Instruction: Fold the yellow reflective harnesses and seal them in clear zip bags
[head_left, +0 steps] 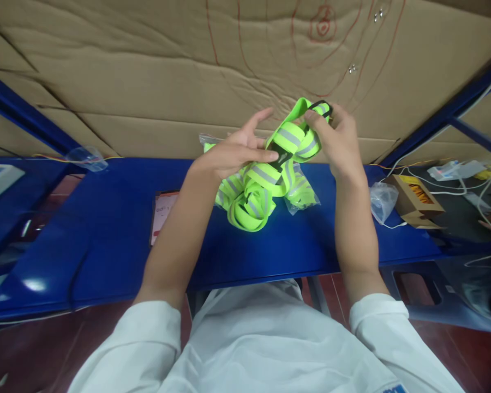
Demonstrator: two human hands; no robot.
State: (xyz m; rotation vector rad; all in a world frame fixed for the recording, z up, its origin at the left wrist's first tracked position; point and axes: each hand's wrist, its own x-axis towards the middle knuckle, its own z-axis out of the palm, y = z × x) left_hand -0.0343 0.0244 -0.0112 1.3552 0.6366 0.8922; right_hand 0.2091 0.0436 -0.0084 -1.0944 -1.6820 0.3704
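A neon yellow-green reflective strap (288, 136) with a grey stripe hangs in loops between my two hands, above the table. My left hand (243, 147) has its thumb pressed on a black plastic piece of the strap, with one finger stretched out above. At the upper end, my right hand (337, 131) pinches the strap beside a black buckle (321, 107). Just below lies a coiled bundle of the same strap (251, 210). More of this strap sits in a clear plastic bag (300, 194) to the right, partly hidden behind the held loops.
A blue table (118, 234) spans the front, backed by a cardboard wall (155, 71) with red lines. A framed card (161, 213) lies by my left forearm. A clear cup (88, 158) lies at the left; a plastic bag (382, 201) and an open carton (417, 199) are at the right.
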